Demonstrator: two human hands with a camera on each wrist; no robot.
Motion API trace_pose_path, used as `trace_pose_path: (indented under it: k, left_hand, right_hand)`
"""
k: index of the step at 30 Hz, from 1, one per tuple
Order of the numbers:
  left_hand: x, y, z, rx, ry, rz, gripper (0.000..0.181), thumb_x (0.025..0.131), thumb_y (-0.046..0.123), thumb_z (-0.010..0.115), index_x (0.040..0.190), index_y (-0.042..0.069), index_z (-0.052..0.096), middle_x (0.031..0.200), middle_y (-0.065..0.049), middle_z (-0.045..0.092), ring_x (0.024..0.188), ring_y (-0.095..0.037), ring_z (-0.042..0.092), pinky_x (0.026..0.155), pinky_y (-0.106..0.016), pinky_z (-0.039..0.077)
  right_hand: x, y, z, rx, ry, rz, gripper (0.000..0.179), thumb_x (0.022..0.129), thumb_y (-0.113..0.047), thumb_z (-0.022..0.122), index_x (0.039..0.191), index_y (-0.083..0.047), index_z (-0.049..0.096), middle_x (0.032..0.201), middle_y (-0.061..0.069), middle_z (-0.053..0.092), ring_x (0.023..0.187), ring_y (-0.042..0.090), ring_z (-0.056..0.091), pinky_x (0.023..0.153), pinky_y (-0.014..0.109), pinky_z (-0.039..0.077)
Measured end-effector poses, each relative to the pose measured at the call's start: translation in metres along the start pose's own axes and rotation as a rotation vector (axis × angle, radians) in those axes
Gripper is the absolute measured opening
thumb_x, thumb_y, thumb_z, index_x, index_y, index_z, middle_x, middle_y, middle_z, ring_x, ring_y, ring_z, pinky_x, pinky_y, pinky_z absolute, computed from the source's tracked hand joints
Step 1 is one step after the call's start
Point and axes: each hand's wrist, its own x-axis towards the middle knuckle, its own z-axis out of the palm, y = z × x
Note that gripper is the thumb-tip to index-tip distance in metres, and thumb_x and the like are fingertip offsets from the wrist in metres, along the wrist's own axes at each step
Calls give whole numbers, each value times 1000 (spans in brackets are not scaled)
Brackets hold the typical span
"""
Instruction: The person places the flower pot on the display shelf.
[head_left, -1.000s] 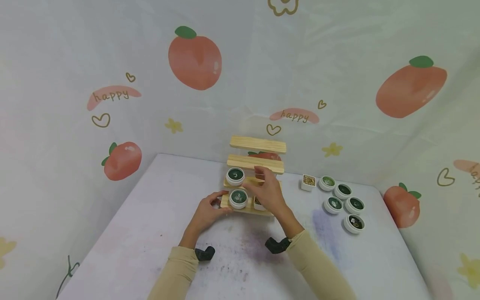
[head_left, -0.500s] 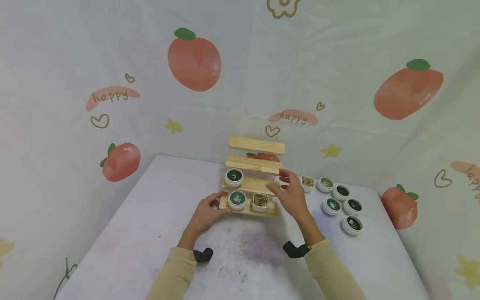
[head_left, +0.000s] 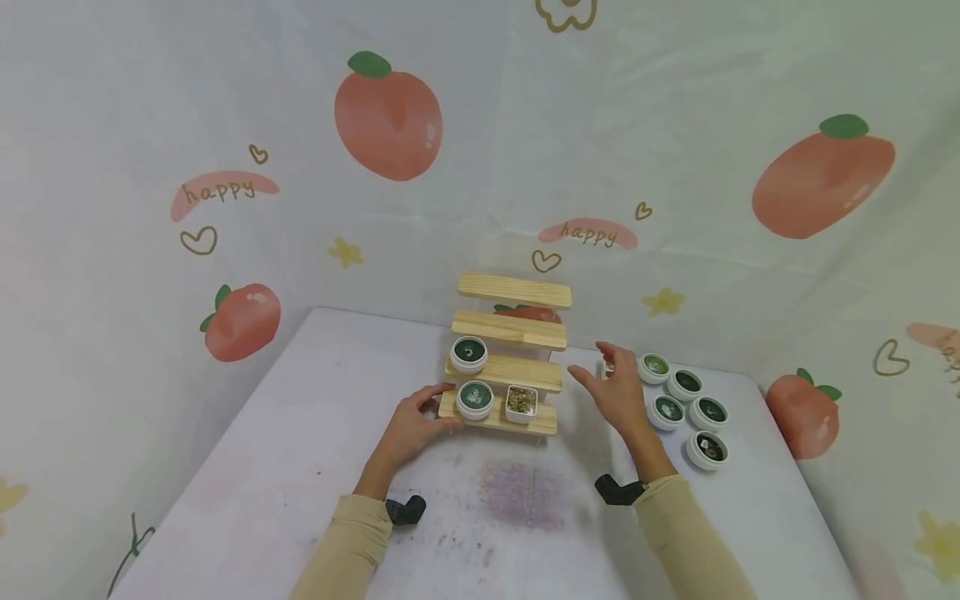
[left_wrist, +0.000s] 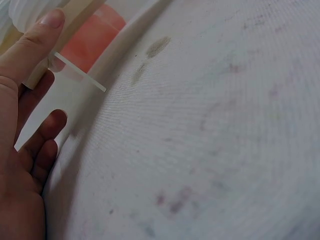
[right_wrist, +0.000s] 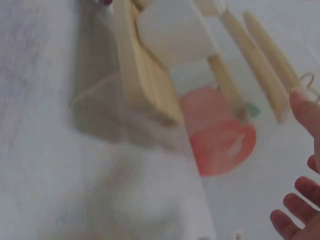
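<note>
A tiered wooden display rack (head_left: 532, 375) stands near the middle of the table. My left hand (head_left: 408, 432) holds the left end of its lowest board, and in the left wrist view the thumb (left_wrist: 35, 47) lies along the board's edge. On that board sit a round white pot with a green top (head_left: 475, 400) and a square white pot with a brown, grainy top (head_left: 521, 403). Another round pot (head_left: 469, 354) rests on the board above. Right of the rack, my right hand (head_left: 622, 396) is spread and holds nothing. A second square pot (head_left: 607, 368) is mostly hidden behind it.
Several round white pots (head_left: 686, 384) with green or dark tops cluster on the right of the table (head_left: 555, 533). The rack's upper two boards (head_left: 514, 289) carry nothing. A fabric backdrop with printed fruit (head_left: 390, 125) rises behind the table.
My right hand has drawn away from the rack, uncovering the square pot on the lowest board, and moved right to the other square pot. My left hand stays put.
</note>
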Motion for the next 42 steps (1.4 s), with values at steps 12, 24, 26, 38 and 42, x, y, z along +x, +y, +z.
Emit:
trace_pose_path:
  k: [12, 24, 26, 38, 42]
  left_hand:
    - [1, -2, 0, -23, -3, 21, 65, 73, 36, 93, 133, 33, 66, 99, 0, 70, 92, -15, 61, 81, -30, 45]
    - [1, 1, 1, -17, -2, 28, 66, 75, 38, 91, 134, 32, 65, 99, 1, 70, 92, -13, 60, 79, -30, 44]
    - [0, 0, 1, -19, -2, 27, 66, 74, 39, 92, 134, 33, 65, 98, 1, 70, 91, -14, 60, 79, -30, 45]
    - [0, 0, -1, -26, -2, 11, 65, 72, 39, 92, 132, 35, 66, 97, 1, 69, 92, -16, 59, 81, -32, 45]
    - [0, 0, -1, -26, 2, 11, 65, 72, 39, 93, 131, 36, 66, 100, 1, 69, 94, -16, 59, 81, -33, 44]
  right_hand:
    - [17, 44, 2, -143, 11, 93, 81, 91, -46, 74, 149, 0, 42, 148, 27, 36, 140, 46, 32, 113, 62, 34]
    - [31, 71, 13, -194, 114, 113, 86, 85, -35, 83, 146, 4, 39, 146, 36, 30, 137, 53, 26, 114, 63, 21]
    - [32, 74, 15, -192, 113, 135, 87, 85, -35, 83, 148, 4, 36, 146, 36, 28, 137, 53, 25, 114, 63, 22]
    - [38, 83, 23, -185, 100, 271, 86, 93, -30, 74, 154, 9, 27, 149, 39, 30, 139, 53, 31, 118, 60, 28]
    - [39, 87, 26, -181, 101, 276, 77, 96, -24, 69, 153, 11, 29, 147, 39, 33, 139, 51, 34, 119, 57, 28]
